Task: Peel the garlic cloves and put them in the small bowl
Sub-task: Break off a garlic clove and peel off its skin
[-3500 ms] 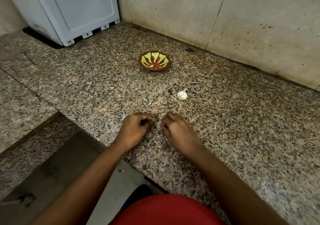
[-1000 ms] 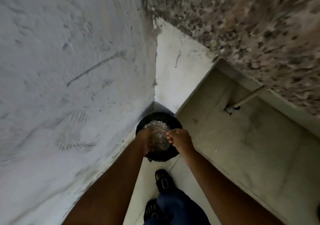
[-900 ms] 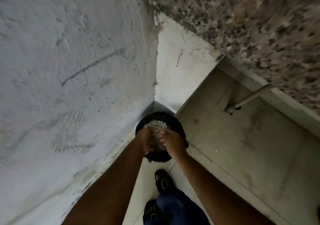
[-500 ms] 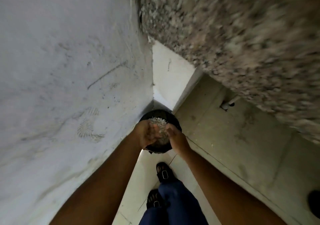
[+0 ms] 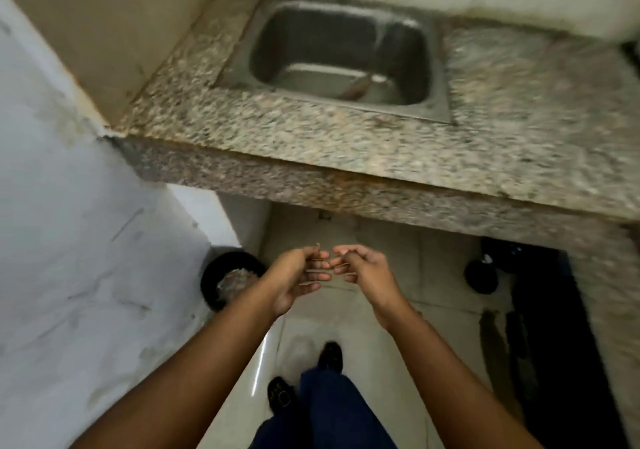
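Person stands at the granite counter (image 5: 346, 144), facing the steel sink (image 5: 433, 78); feet in dark shoes on pale floor tiles. Both hands held out below the counter edge, over the floor. Left hand (image 5: 298, 275) palm up, fingers loose and only lightly bent, nothing visibly in it beyond a small dark speck near the thumb tip, too small to identify. Right hand (image 5: 367, 270) opposite, fingers relaxed and half open, fingertips nearly meeting the left's; no object seen in it either. Black bin (image 5: 214, 282) against the wall to the left holds a pale papery heap, probably garlic skins. Neither garlic cloves nor small bowl appear in view, so their place can't be stated. Judgement: peel waste looks disposed of; whether cloves are all peeled and bowled cannot be confirmed from here.
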